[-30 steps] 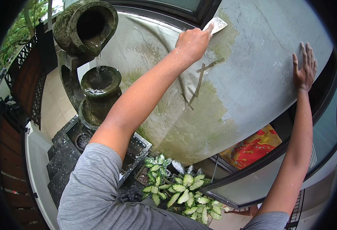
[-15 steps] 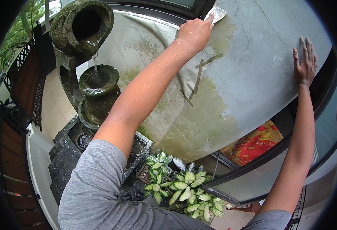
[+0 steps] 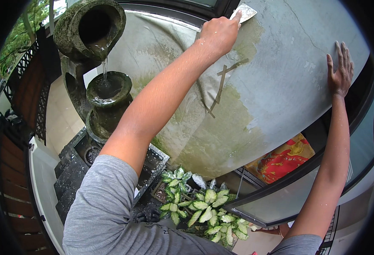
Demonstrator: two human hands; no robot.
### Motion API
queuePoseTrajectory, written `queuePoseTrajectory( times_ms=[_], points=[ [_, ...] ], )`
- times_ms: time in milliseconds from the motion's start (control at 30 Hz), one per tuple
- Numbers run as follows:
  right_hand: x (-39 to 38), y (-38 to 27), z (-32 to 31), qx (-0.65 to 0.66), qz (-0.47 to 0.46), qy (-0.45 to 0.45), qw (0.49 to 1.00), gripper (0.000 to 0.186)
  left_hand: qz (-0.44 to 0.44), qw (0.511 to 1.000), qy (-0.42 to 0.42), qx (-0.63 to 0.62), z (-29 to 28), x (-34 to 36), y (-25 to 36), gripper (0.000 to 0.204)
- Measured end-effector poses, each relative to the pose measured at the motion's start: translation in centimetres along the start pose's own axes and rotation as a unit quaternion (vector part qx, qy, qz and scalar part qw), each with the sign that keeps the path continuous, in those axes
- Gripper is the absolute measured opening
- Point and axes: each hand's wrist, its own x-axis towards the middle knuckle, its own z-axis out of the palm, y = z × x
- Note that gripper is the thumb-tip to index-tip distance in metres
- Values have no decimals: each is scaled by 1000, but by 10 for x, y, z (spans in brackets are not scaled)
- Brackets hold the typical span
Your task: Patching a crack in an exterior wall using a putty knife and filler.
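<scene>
My left hand (image 3: 221, 35) is closed around a scraper, its handle hidden in the fist and the index finger stretched toward the blade. The pale, smeared blade of the scraper (image 3: 245, 12) lies against the grey wall (image 3: 280, 85), close below the dark window frame. Under it runs a greenish, stained patch of the wall. My right hand (image 3: 340, 70) rests flat on the wall at the far right, fingers extended, holding nothing. Brownish tape strips (image 3: 222, 85) stick to the wall between the two arms, over a wrinkled plastic sheet (image 3: 182, 100).
A mossy stone fountain (image 3: 97, 32) pours water at the left. Leafy potted plants (image 3: 210, 204) stand below the wall. An open glazed window panel (image 3: 276, 197) juts out under my right arm, near a red and gold picture (image 3: 280, 163). A dark window frame (image 3: 174, 10) edges the top.
My left hand and the scraper have shifted slightly to the right along the wall. My right hand stays pressed in nearly the same spot.
</scene>
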Motion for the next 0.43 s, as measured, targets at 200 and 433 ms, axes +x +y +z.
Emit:
queuePoseTrajectory(
  times_ms=[200, 433],
  points=[
    [-2, -4, 2, -12, 2, 2, 1000, 64, -9, 999, -37, -15, 8, -19, 1, 51],
    [-2, -1, -1, 2, 7, -11, 1000, 67, 0, 1000, 13, -12, -2, 15, 1, 52]
  ],
)
